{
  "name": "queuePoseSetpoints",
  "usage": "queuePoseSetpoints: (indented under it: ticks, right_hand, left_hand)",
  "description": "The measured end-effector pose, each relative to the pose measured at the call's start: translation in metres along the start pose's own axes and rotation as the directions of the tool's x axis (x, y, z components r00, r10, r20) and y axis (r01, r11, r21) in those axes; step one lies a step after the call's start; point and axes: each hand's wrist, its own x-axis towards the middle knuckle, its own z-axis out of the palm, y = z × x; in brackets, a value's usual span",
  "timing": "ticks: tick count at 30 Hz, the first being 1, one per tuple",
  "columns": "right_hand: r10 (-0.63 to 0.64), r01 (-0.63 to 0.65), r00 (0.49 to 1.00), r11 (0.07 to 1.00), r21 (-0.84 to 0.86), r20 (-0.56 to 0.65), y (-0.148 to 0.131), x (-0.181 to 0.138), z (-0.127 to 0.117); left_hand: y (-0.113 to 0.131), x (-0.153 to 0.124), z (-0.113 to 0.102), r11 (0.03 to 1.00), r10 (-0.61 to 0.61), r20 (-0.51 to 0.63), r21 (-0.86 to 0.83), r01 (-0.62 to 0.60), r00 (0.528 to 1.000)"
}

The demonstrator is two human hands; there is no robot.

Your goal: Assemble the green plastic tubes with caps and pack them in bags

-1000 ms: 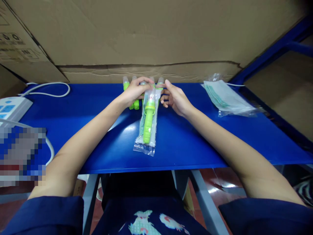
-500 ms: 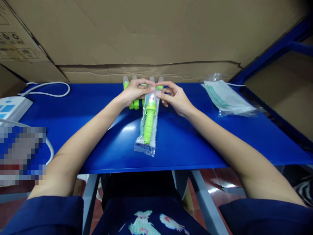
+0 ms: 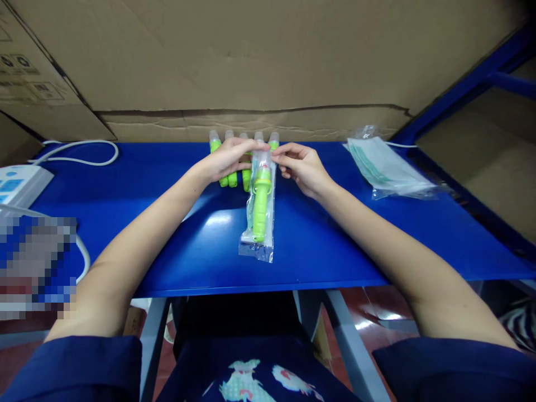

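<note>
A lime-green stick (image 3: 260, 206) with a clear top is inside a clear plastic bag (image 3: 256, 252), its flat sealed end toward me. My left hand (image 3: 228, 158) is at the far end of the bag, index finger laid across the top and thumb lower at the left edge, closed on it. On the other side, my right hand (image 3: 302, 166) pinches the upper right corner of the bag between thumb and index finger. Several similar green sticks with clear caps (image 3: 231, 177) lie in a row behind, partly hidden by my left hand and the bag.
Clear bags with white and pale green contents (image 3: 387, 167) lie at the right. At the left are a white power strip (image 3: 25, 184) and a looped white cable (image 3: 90, 162). Cardboard (image 3: 251, 61) stands along the back of the blue table (image 3: 326, 240); a blue frame (image 3: 469, 84) rises at right.
The bagged stick has shifted slightly right and now lies straighter. My left fingers have moved a little right along its top, uncovering more of the sticks behind.
</note>
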Motion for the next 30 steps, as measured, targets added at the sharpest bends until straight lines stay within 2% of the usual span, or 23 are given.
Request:
queuePoseSetpoints:
  ticks: [6, 9, 13, 19, 27, 30]
  right_hand:
    - [0.029, -0.025, 0.999, 0.993, -0.112, 0.029, -0.007, 0.000, 0.002]
    - [0.048, -0.043, 0.998, 0.994, -0.102, 0.046, -0.011, -0.001, 0.002]
    - [0.045, -0.045, 0.999, 0.995, -0.092, 0.000, -0.010, -0.002, 0.002]
    - [0.221, -0.212, 0.965, 0.974, -0.075, 0.142, -0.007, -0.003, 0.000]
    - [0.333, -0.347, 0.926, 0.937, 0.051, 0.175, -0.013, 0.001, 0.000]
    - [0.323, -0.337, 0.926, 0.941, 0.043, 0.195, -0.012, 0.001, -0.001]
  left_hand:
    - [-0.006, 0.002, -0.001, 0.999, -0.006, -0.058, 0.034, 0.008, 0.998]
    - [-0.007, 0.003, -0.001, 0.999, -0.014, -0.089, 0.047, 0.018, 0.996]
    - [-0.003, 0.002, 0.001, 0.998, 0.000, -0.099, 0.065, 0.007, 0.995]
    - [0.001, -0.001, 0.006, 0.996, 0.022, -0.116, 0.083, -0.013, 0.993]
    - [0.000, 0.000, 0.004, 0.998, -0.010, -0.165, 0.052, 0.019, 0.986]
    - [0.000, 0.000, 0.003, 0.999, -0.020, -0.165, 0.043, 0.027, 0.986]
